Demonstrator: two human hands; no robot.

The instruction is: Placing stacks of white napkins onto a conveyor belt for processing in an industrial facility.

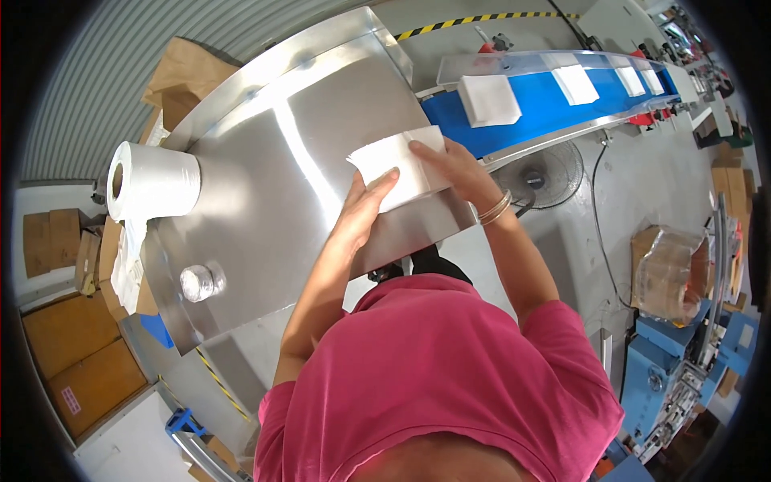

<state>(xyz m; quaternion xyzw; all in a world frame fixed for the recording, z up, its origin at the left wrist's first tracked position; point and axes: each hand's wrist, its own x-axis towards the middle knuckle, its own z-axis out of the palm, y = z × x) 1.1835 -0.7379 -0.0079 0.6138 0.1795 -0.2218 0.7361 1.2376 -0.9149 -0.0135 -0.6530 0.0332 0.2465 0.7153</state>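
A stack of folded white tissues (393, 162) is between my two hands over the steel table, close to its near right edge. My left hand (366, 210) grips the stack's near left side, its thumb lying on top. On the right side my right hand (462, 170) is closed round the stack, with the thumb on the upper face; some fingers are hidden behind it. Just beyond, a similar white stack (490, 101) rests on the start of the blue conveyor belt (530, 98).
More white stacks (576, 85) sit farther along the belt. The steel table (265, 193) has a raised rim; a large white roll (157, 181) and a clear round container (197, 283) stand at its left. Below the conveyor is a fan (540, 175). Brown cartons (80, 353) are at far left.
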